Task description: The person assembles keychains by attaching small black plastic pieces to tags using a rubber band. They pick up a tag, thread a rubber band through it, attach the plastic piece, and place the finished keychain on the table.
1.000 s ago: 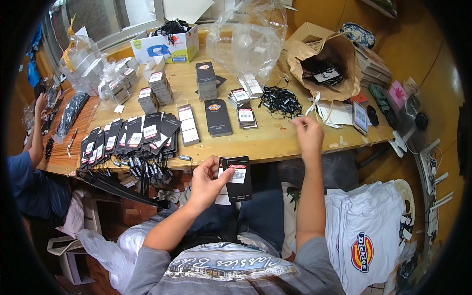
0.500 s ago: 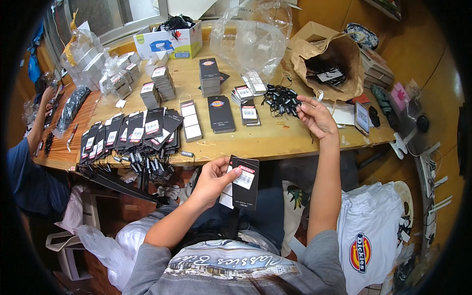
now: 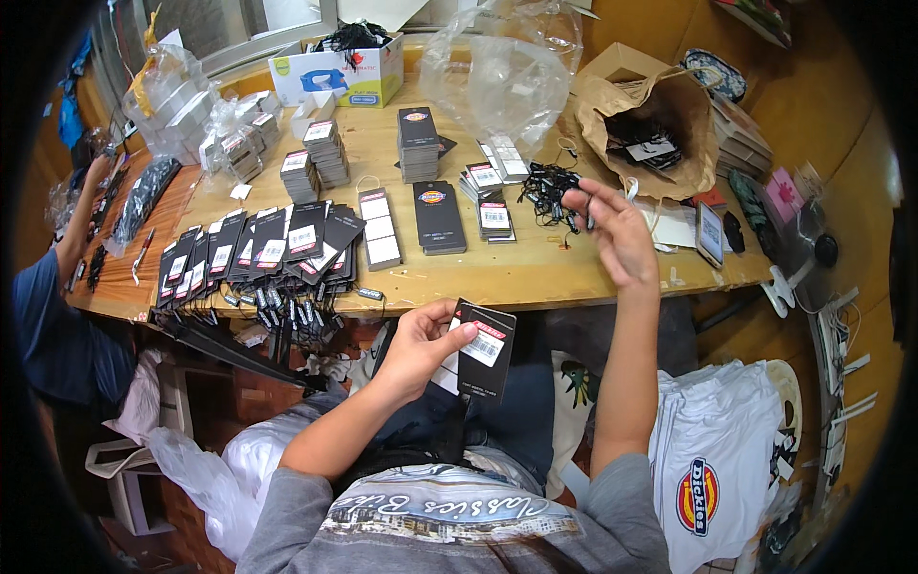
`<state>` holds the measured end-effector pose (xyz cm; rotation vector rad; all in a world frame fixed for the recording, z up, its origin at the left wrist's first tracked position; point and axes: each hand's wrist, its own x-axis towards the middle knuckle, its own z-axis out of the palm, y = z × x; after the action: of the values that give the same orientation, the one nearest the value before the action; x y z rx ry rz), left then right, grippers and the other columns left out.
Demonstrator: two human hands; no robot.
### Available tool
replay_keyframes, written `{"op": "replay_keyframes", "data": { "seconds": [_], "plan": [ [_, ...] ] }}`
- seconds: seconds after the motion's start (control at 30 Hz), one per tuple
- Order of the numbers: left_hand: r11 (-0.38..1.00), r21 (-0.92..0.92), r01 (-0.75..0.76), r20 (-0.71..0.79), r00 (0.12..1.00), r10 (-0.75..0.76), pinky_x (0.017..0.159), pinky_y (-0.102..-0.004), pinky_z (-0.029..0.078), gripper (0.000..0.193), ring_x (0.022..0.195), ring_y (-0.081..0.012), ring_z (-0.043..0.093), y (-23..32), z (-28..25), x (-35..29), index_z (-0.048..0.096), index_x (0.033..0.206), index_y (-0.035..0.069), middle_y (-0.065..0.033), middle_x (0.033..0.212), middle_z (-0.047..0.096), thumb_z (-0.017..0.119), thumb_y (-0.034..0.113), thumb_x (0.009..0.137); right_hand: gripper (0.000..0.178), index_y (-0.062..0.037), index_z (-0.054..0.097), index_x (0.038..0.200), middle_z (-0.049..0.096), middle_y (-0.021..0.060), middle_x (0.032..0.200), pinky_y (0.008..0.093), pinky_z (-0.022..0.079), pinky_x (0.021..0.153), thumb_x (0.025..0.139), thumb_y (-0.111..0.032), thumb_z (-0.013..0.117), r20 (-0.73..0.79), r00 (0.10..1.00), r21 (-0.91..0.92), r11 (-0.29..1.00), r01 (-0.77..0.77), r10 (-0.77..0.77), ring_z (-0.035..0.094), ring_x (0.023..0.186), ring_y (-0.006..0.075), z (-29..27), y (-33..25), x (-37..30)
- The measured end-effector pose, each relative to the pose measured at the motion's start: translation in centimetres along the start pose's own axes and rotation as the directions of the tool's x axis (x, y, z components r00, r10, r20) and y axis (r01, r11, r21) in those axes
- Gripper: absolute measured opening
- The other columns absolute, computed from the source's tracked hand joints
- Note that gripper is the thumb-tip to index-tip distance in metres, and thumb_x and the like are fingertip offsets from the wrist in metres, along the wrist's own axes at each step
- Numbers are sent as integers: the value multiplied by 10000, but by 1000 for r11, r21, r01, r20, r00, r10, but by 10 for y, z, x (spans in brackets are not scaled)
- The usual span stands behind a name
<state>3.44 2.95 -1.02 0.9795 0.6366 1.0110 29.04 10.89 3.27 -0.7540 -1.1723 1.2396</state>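
Observation:
My left hand (image 3: 421, 352) grips a few black and white hang tags (image 3: 490, 362) above my lap, thumb pressed on the front. The front tag carries a white barcode label with a red band. My right hand (image 3: 620, 234) is at the right edge of a tangled pile of black tag strings (image 3: 547, 189) with small clasps. Its fingers are curled together; a small dark piece shows by them, but what they hold is unclear. Near the pile stand stacks of labelled tags (image 3: 493, 218) and plain black tags (image 3: 439, 218).
Fanned strung tags (image 3: 287, 247) overhang the table's front edge at left. Behind are stacked labels (image 3: 328, 153), a carton (image 3: 337, 75) and a clear plastic bag (image 3: 497, 72). A paper bag (image 3: 698, 120) and phone (image 3: 710, 232) lie right. Another person's arm (image 3: 78, 225) works far left.
My right hand has turned and shifted slightly, its fingers drawing in beside the string pile. My left hand keeps its grip on the hang tags. The whole view has shifted a little.

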Motion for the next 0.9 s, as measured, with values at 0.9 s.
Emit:
{"op": "replay_keyframes", "data": {
  "seconds": [0.9],
  "plan": [
    [998, -20, 67, 63, 996, -65, 609, -174, 455, 228, 694, -63, 558, 5, 30, 17, 545, 959, -55, -67, 869, 591, 586, 29, 752, 418, -8, 350, 1201, 564, 167, 980, 226, 489, 652, 809, -35, 493, -131, 991, 324, 946, 3, 42, 567, 776, 127, 93, 30, -76]
  ]
}}
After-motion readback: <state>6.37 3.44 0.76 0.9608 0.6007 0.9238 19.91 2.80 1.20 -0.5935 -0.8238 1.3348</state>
